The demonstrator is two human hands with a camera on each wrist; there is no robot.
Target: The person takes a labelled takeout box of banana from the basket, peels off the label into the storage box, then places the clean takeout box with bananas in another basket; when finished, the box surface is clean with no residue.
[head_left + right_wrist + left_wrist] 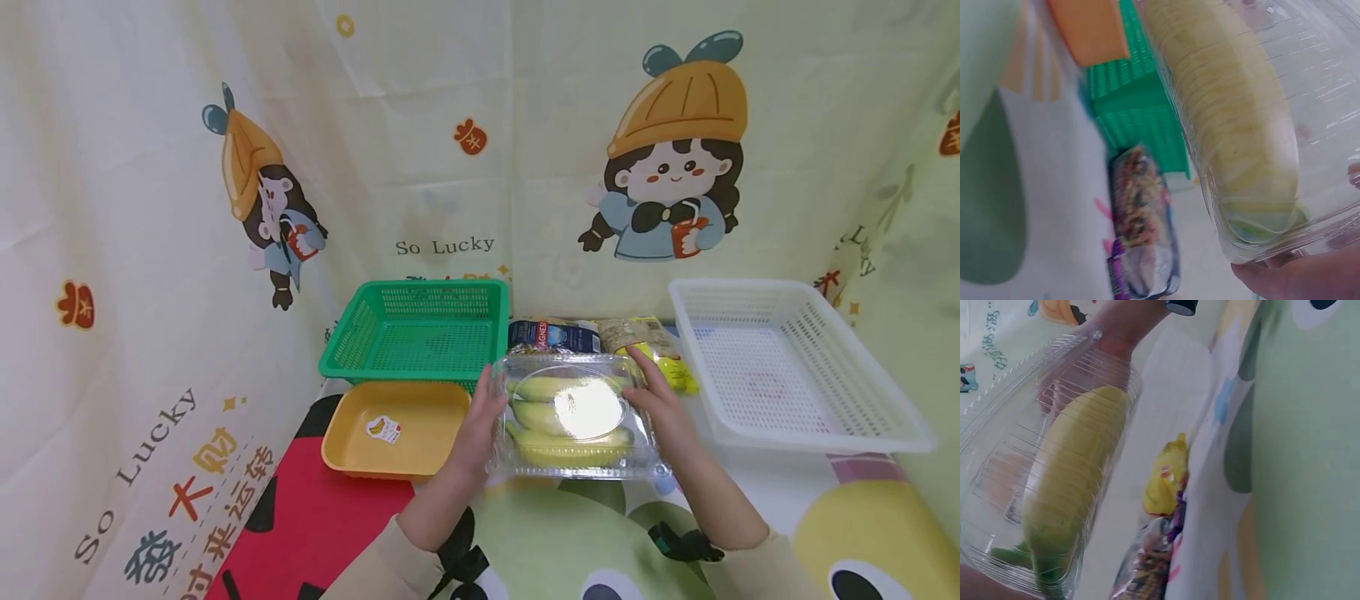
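Observation:
Both hands hold up a clear plastic clamshell box point(645, 437) above the table, one at each side. Inside it lie pale yellow bananas point(570, 454) with greenish ends, stacked in rows under the shiny lid. My left hand point(474, 433) grips the left side, its thumb along the edge. At the right side my right hand point(666, 412) grips the box, with fingers reaching over the upper right corner. In the left wrist view a banana point(1075, 469) shows through the ribbed wall. The right wrist view shows the right hand point(1310, 275) at the box's end.
A green basket point(345, 358) stands at the back left, with an orange tray point(397, 471) bearing a banana sticker before it. To the right sits a white basket point(810, 437). Behind the box are a dark-labelled bag point(573, 337) and a yellow packet point(675, 375). A printed curtain point(525, 167) encloses the table.

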